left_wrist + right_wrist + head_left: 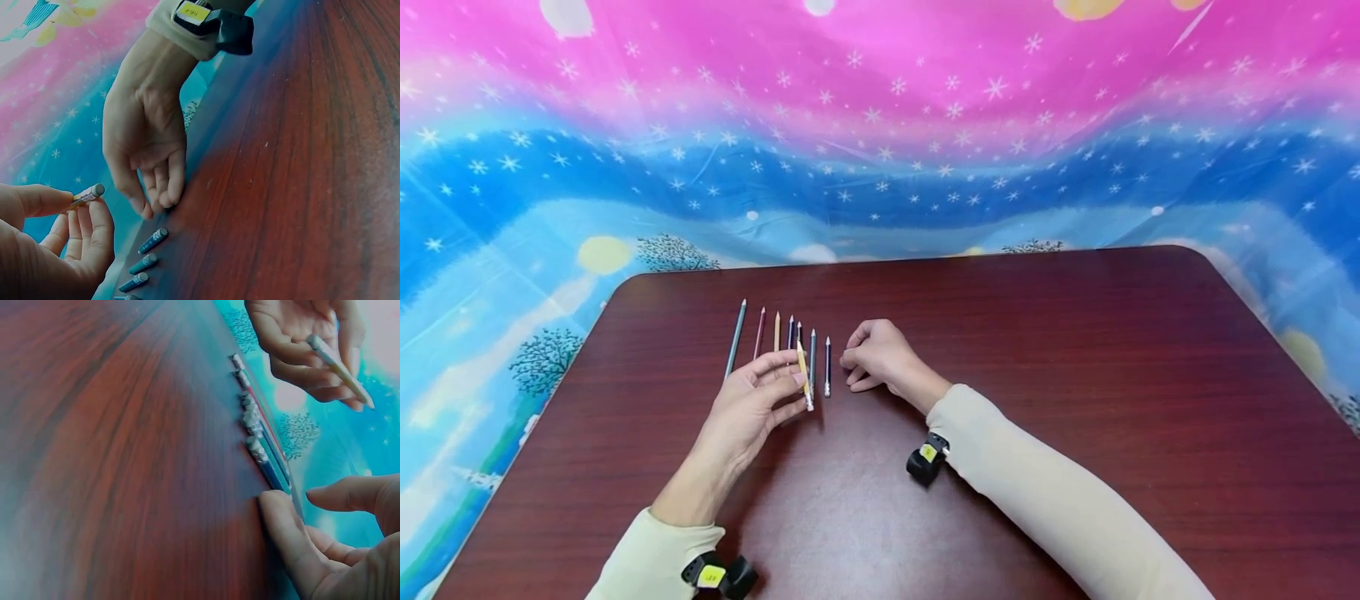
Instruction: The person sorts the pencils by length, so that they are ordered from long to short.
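My left hand [745,408] pinches a yellow pencil [805,377] between thumb and fingers, raised over the table, its point tilted away from me. In the left wrist view, the eraser end of that pencil [90,195] sticks out past the thumb. A row of pencils lies on the table beyond and beside this hand, partly hidden by it: a teal one [737,335] at far left, then a red one [759,335] and several more. At the row's right end is a dark blue pencil [827,367]. Just right of it, my right hand [883,357] holds nothing, its thumb and fingers apart.
The dark red-brown wooden table [1112,375] stretches far to the right. A pink and blue cloth with snowflakes [880,150] hangs behind the table's back edge. Each wrist wears a black strapped camera [927,458].
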The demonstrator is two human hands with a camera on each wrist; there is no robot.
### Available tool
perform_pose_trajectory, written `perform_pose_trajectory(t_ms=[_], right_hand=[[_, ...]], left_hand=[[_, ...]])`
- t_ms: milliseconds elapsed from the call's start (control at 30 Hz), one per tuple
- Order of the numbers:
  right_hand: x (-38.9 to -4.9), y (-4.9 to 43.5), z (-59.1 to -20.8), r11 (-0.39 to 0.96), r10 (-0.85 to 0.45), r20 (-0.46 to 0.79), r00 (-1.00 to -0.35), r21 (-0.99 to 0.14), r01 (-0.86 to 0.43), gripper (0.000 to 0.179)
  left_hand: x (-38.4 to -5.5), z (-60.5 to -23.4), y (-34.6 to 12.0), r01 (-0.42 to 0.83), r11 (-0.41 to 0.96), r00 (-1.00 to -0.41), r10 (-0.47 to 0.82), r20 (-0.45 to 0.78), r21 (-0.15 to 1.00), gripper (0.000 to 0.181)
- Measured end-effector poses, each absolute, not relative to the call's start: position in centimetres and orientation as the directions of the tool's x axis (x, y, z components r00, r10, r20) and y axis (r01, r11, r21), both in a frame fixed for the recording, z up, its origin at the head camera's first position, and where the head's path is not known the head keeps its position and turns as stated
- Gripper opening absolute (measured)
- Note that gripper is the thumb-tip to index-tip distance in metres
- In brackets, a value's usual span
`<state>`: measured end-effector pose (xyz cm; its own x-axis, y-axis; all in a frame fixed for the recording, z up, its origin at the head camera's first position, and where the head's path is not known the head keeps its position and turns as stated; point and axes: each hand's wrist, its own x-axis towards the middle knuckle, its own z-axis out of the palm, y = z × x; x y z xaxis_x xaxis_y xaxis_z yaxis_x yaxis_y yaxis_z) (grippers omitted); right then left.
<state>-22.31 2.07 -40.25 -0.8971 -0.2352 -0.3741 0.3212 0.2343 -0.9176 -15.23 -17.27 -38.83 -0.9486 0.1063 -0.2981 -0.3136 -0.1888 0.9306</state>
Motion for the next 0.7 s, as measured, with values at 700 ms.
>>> perform_pose_trajectory(t_ms=[700], right_hand=[[-20.1, 12.8, -38.1, 0.235, -0.313, -0.321, -0.894, -0.938, 0.255, 0.026]], left_hand=[[-18.2, -39.4, -14.5, -0.186, 0.100, -0.982, -0.042, -0.182, 0.978, 0.035]])
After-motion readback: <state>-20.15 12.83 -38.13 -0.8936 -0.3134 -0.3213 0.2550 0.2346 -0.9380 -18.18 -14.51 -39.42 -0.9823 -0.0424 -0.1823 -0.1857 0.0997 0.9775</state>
